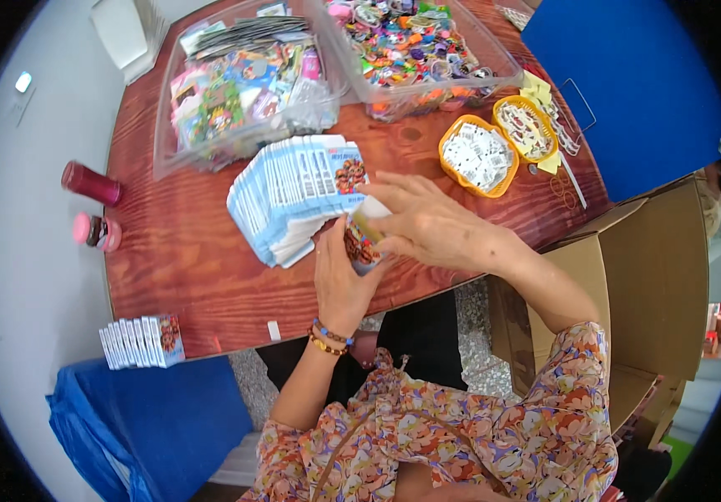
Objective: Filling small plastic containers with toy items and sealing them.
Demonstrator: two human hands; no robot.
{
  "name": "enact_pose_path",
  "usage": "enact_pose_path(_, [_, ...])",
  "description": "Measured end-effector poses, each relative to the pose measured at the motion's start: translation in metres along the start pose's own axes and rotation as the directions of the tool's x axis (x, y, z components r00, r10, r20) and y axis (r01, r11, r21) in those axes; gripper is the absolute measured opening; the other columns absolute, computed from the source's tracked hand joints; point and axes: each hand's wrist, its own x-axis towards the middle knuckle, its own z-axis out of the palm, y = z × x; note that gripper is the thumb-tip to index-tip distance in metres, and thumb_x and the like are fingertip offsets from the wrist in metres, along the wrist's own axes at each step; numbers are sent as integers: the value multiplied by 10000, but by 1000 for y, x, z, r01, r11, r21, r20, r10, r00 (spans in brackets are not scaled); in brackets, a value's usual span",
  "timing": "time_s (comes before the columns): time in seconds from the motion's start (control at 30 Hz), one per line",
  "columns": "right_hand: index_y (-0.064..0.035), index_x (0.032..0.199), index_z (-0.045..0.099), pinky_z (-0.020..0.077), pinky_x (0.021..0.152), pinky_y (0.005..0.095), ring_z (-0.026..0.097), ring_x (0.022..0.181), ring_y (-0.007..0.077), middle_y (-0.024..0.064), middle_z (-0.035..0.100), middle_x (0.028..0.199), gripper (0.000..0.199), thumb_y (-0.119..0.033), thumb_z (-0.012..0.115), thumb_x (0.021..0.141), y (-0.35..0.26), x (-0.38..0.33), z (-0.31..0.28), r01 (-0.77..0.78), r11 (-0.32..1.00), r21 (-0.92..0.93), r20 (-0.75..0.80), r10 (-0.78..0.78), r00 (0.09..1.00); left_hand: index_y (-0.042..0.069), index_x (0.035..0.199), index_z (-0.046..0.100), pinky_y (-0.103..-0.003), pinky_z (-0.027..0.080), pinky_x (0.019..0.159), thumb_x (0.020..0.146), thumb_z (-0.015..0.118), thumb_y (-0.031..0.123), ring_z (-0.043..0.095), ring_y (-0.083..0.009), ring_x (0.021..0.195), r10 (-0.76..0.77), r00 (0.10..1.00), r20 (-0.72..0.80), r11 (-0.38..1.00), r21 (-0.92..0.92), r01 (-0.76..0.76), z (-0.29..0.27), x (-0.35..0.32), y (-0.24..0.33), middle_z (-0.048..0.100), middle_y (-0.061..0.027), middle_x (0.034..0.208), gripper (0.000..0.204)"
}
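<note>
My left hand point(342, 272) is wrapped round a small carton point(360, 248) printed with a picture of brown round pieces. My right hand point(432, 222) closes on the carton's upper end, where a white flap and a yellowish piece show between the fingers. Whether that yellowish piece is part of the carton or a separate thing I cannot tell. Just beyond my hands lies a fanned stack of flat blue-and-white cartons point(294, 188), with the same brown picture on the top one.
Beyond the stack stand a clear bin point(164, 142) of flat packets and another bin point(507, 71) of colourful trinkets. Yellow baskets point(483, 191) point(551, 138) hold small white slips. At left are a red jar point(93, 184), a pink bottle point(99, 233) and a carton row point(141, 341) at the table edge.
</note>
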Motion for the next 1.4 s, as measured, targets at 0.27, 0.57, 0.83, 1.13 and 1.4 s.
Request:
enact_pose_path(0.27, [12,1000,729,524,788,379,697,889,246,137,733,906,205,-107,584,917,113,54,-78,-322,833,449,-310,483,819,-20,1369,460,-451,450,968,714,880,249,548,-390,1133,-89,989,116,988,-114,102,2,-12,10,556,-219,1220,823])
enact_pose_path(0.57, [-101,971,740,520,760,402,682,843,281,94,733,926,233,-259,686,808,308,104,-70,-680,665,-309,-285,617,733,-8,1407,433,-404,479,943,682,907,184,568,-335,1125,-36,984,177,988,-143,62,14,-32,-7,542,-176,1241,888])
enact_pose_path(0.83, [-29,872,665,476,531,280,618,688,101,12,626,753,146,-175,684,869,324,80,-94,-554,735,391,-220,659,719,-17,1433,407,-433,467,965,615,903,103,547,-372,1161,-37,976,215,977,-199,81,12,-29,-5,569,-185,1282,964])
enact_pose_path(1.13, [-14,966,743,488,530,307,641,623,157,78,643,703,206,-172,644,880,314,99,-91,-698,701,146,-119,713,691,-18,1438,400,-442,463,970,597,906,93,543,-375,1169,-55,970,239,975,-195,103,13,-28,-6,565,-185,1290,988])
enact_pose_path(1.4, [7,845,743,548,640,372,681,613,242,144,693,684,253,-238,728,783,328,102,-79,-603,794,-74,-188,583,791,-8,1452,389,-445,460,975,585,909,86,536,-380,1178,-63,967,248,978,-176,109,11,-30,-6,548,-191,1302,1015])
